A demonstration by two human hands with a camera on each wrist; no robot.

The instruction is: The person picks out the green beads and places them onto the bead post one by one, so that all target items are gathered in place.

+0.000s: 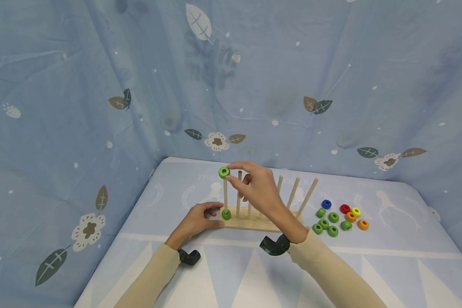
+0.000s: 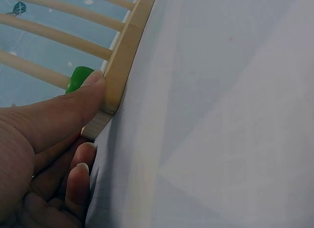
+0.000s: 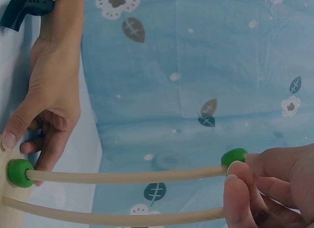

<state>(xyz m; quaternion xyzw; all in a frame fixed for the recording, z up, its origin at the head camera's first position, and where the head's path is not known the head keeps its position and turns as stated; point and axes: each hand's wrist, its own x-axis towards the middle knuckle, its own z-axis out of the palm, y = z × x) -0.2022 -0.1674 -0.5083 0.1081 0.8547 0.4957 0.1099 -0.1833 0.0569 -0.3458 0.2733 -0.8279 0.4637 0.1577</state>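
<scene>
A wooden base [image 1: 246, 223] with several upright pegs stands on the table. One green bead [image 1: 226, 214] sits at the foot of the leftmost peg [image 1: 225, 194]. At that peg's top, my right hand [image 1: 259, 188] pinches another green bead [image 1: 224, 172] between thumb and fingers; the right wrist view shows this bead [image 3: 234, 157] at the peg's tip. My left hand [image 1: 196, 220] grips the base's left end, thumb on the front side and fingers behind, as the left wrist view shows at the base's end [image 2: 110, 98].
Right of the base lie loose beads: several green ones [image 1: 333, 217], a blue bead [image 1: 326, 204], a red bead [image 1: 345, 208], a yellow bead [image 1: 356, 212] and two orange ones [image 1: 363, 224]. A patterned blue curtain [image 1: 273, 85] hangs behind and left of the table.
</scene>
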